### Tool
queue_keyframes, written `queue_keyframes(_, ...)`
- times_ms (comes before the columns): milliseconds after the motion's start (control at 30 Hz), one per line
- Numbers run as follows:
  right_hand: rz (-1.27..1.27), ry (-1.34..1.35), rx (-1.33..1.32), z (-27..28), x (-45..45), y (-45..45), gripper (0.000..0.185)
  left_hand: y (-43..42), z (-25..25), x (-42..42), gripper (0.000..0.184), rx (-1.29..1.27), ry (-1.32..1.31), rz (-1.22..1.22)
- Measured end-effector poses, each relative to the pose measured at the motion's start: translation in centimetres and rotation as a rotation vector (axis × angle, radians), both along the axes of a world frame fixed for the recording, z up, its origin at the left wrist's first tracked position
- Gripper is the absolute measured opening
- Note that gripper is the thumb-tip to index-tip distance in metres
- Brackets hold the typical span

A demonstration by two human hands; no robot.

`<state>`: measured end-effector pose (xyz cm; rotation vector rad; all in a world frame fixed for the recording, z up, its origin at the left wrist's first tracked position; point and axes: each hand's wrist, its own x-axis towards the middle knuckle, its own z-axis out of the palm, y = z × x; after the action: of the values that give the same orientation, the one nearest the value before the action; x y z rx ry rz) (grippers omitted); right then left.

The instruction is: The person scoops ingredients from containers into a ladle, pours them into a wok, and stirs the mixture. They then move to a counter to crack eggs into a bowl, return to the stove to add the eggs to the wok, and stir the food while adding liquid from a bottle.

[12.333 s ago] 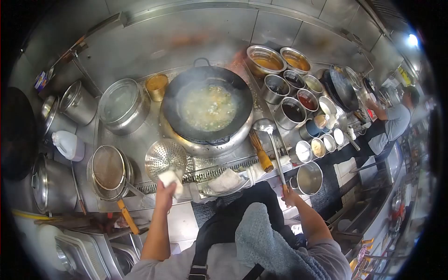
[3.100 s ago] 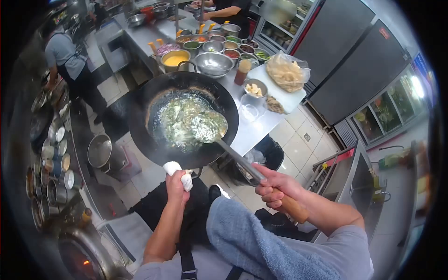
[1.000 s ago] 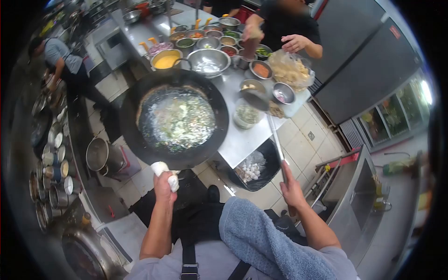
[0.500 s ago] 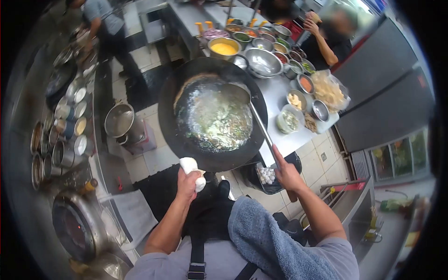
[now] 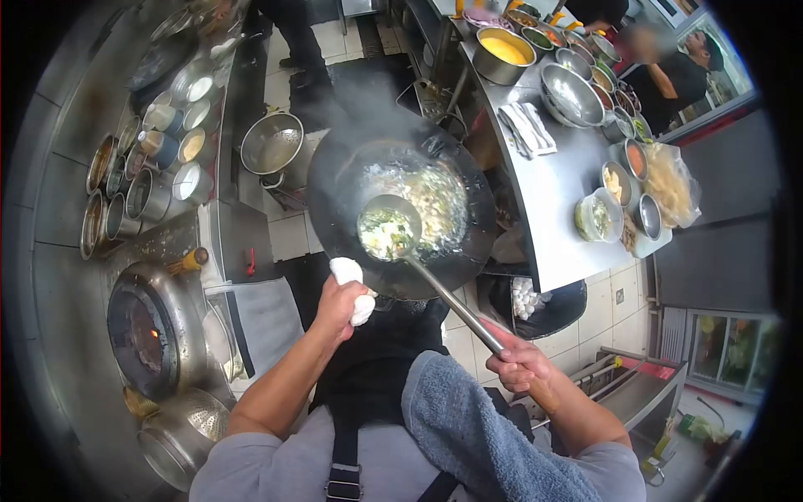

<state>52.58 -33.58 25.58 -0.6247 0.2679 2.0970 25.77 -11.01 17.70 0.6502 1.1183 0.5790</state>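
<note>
A large black wok (image 5: 335, 184) hangs in front of me, steaming, with pale and green food in oily liquid (image 5: 443, 209). My left hand (image 5: 339, 308) is closed round a folded white cloth (image 5: 346, 270) at the wok's near edge; the handle under the cloth is hidden. My right hand (image 5: 520, 365) grips the long handle of a metal ladle (image 5: 456, 303). The ladle's bowl is inside the wok, on the near left side, and holds some of the white and green food.
A stove burner (image 5: 150, 335) glows at the lower left, below metal cups (image 5: 149, 194). An empty pot (image 5: 272, 144) stands left of the wok. On the right, a steel table (image 5: 548, 226) bears bowls, a folded towel (image 5: 527, 130) and a food bag (image 5: 669, 184). Other people stand beyond.
The view has turned left, bringing the burner and cups further into view. The ladle's bowl has moved from the wok's far right side to its near left and now holds food.
</note>
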Motion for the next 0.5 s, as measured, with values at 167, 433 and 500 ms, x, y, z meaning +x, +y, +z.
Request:
queue_keyframes(167, -0.093, 0.055, 0.025, 2.3, 1.0, -1.7, 0.071, -1.0, 0.2, 1.1, 0.023, -0.038, -0.07, -0.028)
queue_keyframes(433, -0.391, -0.263, 0.094, 12.7, 5.3, -9.1, 0.07, -2.6, 1.9, 11.4, 0.019, -0.033, -0.249, -0.093)
queue_keyframes(500, -0.502, -0.323, 0.15, 14.6, 6.0, -10.7, 0.071, -2.5, 1.3, 14.0, 0.019, -0.033, -0.295, -0.132)
